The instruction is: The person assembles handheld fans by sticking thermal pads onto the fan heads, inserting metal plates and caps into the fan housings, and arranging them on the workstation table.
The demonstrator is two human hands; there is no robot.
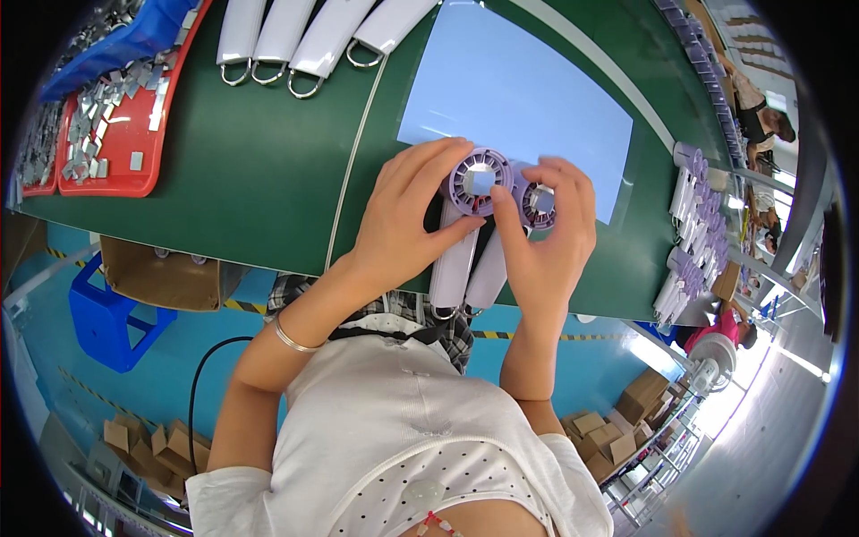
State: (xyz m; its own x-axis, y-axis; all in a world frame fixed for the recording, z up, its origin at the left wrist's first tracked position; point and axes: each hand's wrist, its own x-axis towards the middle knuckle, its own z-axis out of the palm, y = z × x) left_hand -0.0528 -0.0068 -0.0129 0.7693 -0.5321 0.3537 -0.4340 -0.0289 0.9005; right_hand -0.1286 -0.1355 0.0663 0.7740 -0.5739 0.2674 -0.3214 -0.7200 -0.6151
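Observation:
Two lavender hair dryers lie side by side at the table's near edge, with round heads away from me and handles pointing at me. My left hand is curved round the head of the left hair dryer, with fingertips on its far side and thumb by its near side. My right hand bends its fingers over the head of the right hair dryer. Its thumb reaches up between the two heads. Inside both round openings a ring of fins shows; a bit of red is visible in the left one. Metal loops end both handles.
A pale blue sheet covers part of the green table. Several similar handles lie at the far edge, more hair dryers at right. At left, a red tray holds small metal pieces beside a blue bin.

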